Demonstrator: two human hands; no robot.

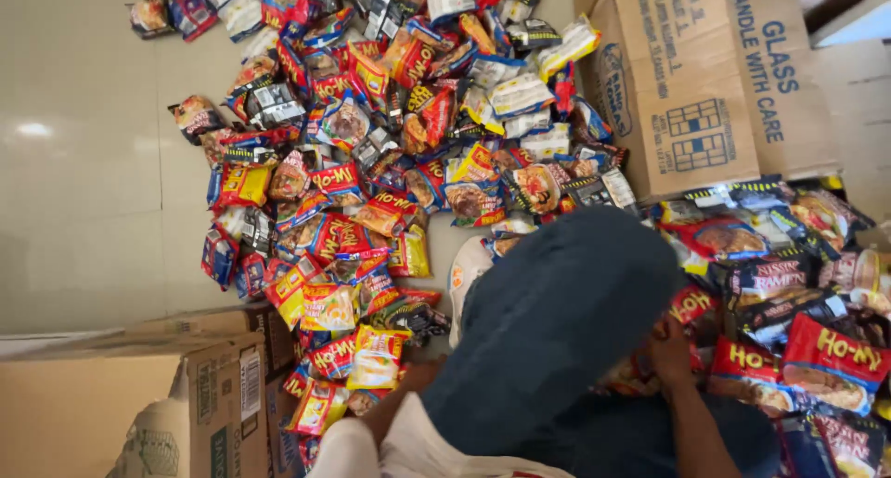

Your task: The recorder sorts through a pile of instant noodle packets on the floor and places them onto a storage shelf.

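A big heap of instant noodle packets [371, 162], mostly red, yellow and dark, covers the floor ahead of me. More packets [789, 292] are piled at my right. My right hand [670, 348] reaches down beside my raised knee [557, 320] in dark blue trousers. Its fingers rest on red packets [742, 371], and the grip is hidden. My left forearm [413, 381] runs toward the yellow and red packets [376, 357] at lower left. The left hand itself is covered by them.
A large cardboard box [705, 79] stands at the upper right, against the packets. Another open cardboard box [213, 394] sits at the lower left. A white shoe [464, 274] shows just past my knee. Pale tiled floor [83, 162] stretches on the left.
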